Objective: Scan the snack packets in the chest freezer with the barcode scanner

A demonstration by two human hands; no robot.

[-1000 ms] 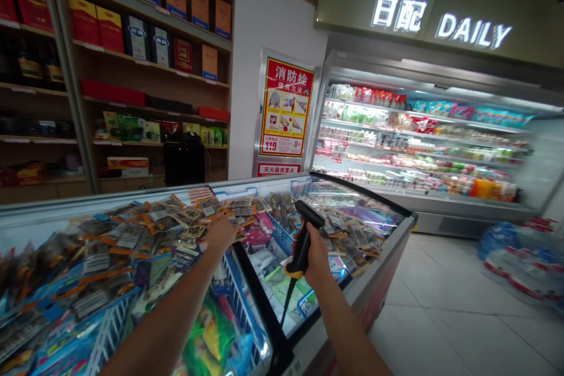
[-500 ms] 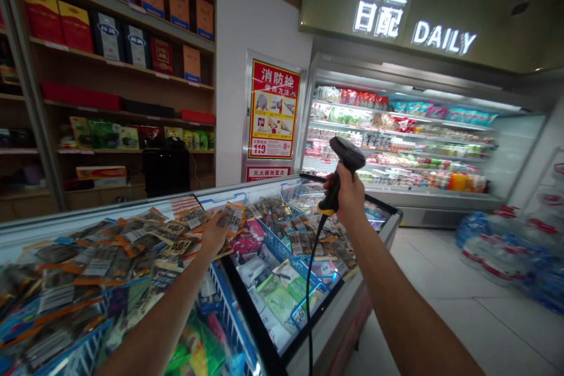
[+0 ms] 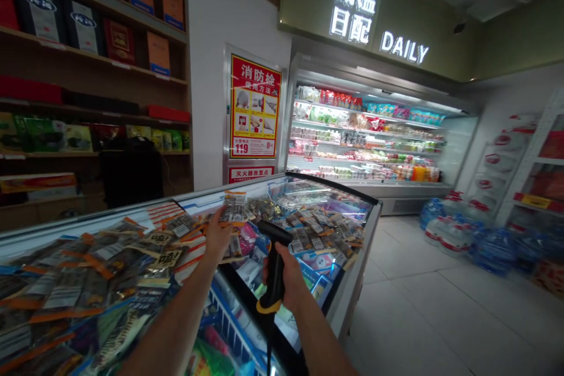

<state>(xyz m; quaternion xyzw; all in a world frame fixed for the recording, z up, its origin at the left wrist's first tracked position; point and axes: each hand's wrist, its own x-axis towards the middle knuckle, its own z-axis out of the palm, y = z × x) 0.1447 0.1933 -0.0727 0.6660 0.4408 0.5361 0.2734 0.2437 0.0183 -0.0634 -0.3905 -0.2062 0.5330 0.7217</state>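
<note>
My right hand (image 3: pixel 288 276) is wrapped round the grip of a black barcode scanner (image 3: pixel 275 273) with a yellow-trimmed base, its cable hanging down. The scanner's head points left, toward my left hand (image 3: pixel 217 238). Pinched in that hand is a clear snack packet (image 3: pixel 235 207) with orange edges and a pale label, held up over the freezer chest. Many similar snack packets (image 3: pixel 99 261) lie in a heap to the left on the glass. More packets (image 3: pixel 315 226) are spread on the glass lid to the right.
Below the glass of the freezer chest (image 3: pixel 372 217) are blue baskets with bagged goods. A lit dairy fridge (image 3: pixel 374 191) stands behind it. Water jugs (image 3: pixel 493 249) sit on the floor at right. Shelves of boxes (image 3: pixel 118 41) rise at left.
My right hand has brought the scanner down and left, close to my left hand. The left hand has raised its packet and tilted it more upright. The view has swung right.
</note>
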